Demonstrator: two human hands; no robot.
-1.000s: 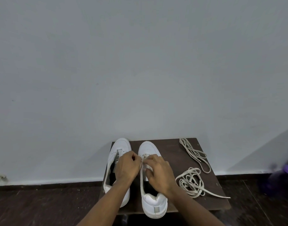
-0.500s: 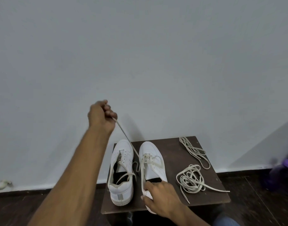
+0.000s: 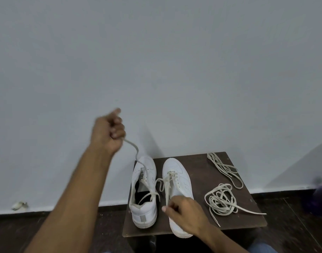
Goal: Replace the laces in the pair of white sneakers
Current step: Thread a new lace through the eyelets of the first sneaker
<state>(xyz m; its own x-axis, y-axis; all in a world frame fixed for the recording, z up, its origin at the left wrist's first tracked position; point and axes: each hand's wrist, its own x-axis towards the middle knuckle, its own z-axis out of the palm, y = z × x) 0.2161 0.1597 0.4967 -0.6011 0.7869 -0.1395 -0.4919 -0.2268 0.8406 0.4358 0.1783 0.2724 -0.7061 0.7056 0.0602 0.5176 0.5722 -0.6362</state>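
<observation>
the left hand (image 3: 109, 130), raised up and left of the stool (image 3: 198, 229), is clenched around the end of a lace (image 3: 136, 154). from that grip the lace runs down and right, slack and wavy, across the left sneaker (image 3: 143, 190) to the eyelets of the right sneaker (image 3: 176, 179). the right hand (image 3: 184, 212) is nearer, its fingers curled at that shoe's collar, apparently pinching the lace's other strand. two loose laces (image 3: 222, 199) lie in separate tangles further right.

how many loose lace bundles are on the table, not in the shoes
2: one bundle lies at the table's far right corner, the other nearer, right of the right sneaker. None seems hidden.
</observation>
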